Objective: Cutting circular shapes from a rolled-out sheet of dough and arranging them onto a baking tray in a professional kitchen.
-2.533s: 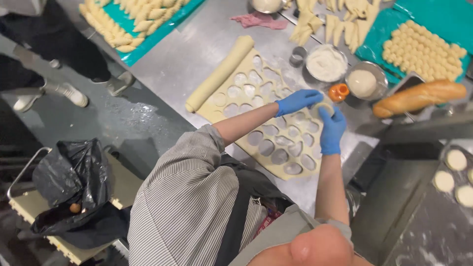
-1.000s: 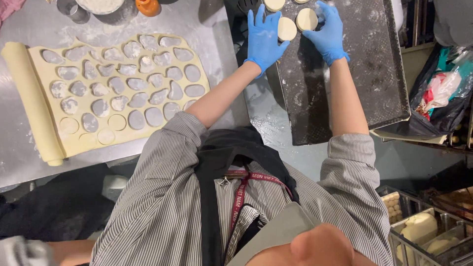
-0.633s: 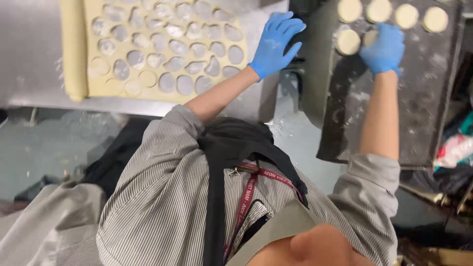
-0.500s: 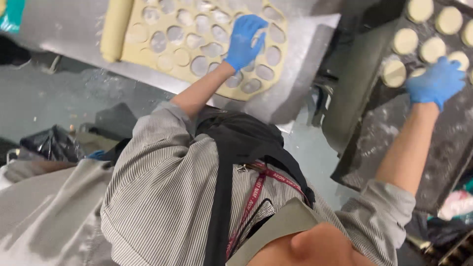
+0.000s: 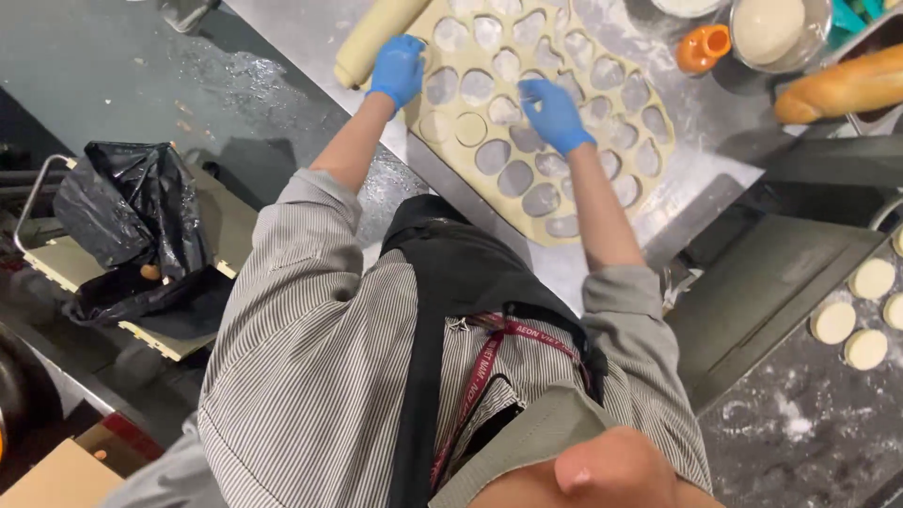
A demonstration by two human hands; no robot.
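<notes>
Resting near the frame's top centre, your left hand (image 5: 397,68) lies flat on the dough sheet's (image 5: 602,202) left edge; your right hand (image 5: 557,115) pinches a cut round mid-sheet on the bench (image 5: 715,174).

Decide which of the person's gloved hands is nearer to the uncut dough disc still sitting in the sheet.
Left. The left hand rests at the sheet's rolled edge, just up-left of the uncut disc; the right hand lies on the dough sheet farther to the disc's right.

light: bright, even overhead | glare: sheen on steel table (image 5: 310,38) | shadows: soft | blur: slight | edges: wide-angle bend
</notes>
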